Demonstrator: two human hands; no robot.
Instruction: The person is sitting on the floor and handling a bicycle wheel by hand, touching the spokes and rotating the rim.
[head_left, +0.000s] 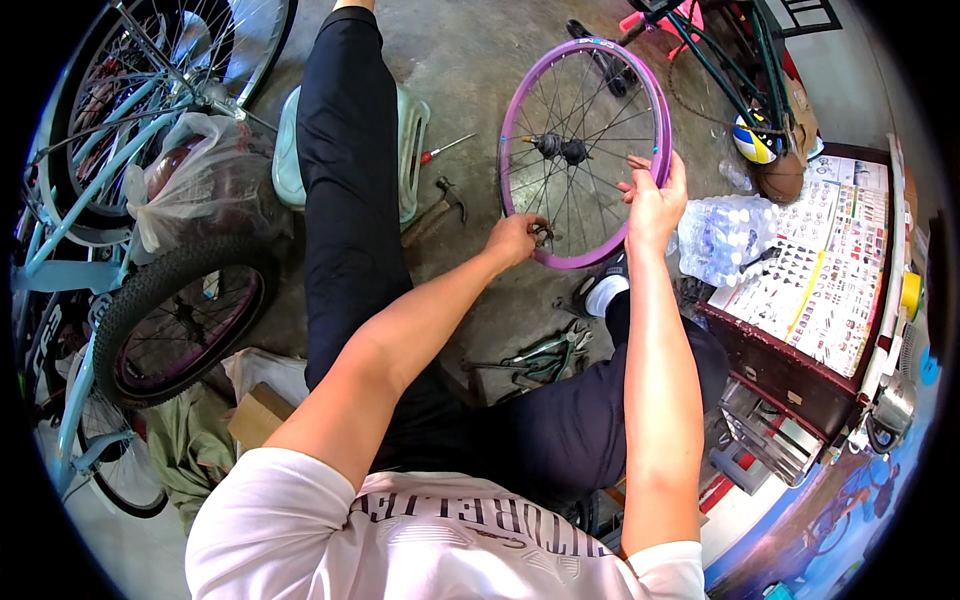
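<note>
A purple bicycle rim [522, 90] with black spokes and a dark hub [559, 148] is held upright in front of me. My left hand [515, 238] is at its lower left, fingers curled round a small dark piece, possibly a tool, against the spokes near the rim. My right hand [654, 200] grips the rim's right side, with some fingertips inside it among the spokes. A red-handled screwdriver [432, 154], a hammer [430, 216] and several pliers and wrenches [540, 360] lie on the floor around the wheel and my legs.
Bicycles [120, 160], a bagged object [185, 180] and a loose tyred wheel [130, 340] crowd the left. A pale stool [412, 140] is beside my left leg. Right are another bike frame [730, 80], balls [755, 140], wrapped bottles [720, 240] and a case [770, 370] under printed sheets.
</note>
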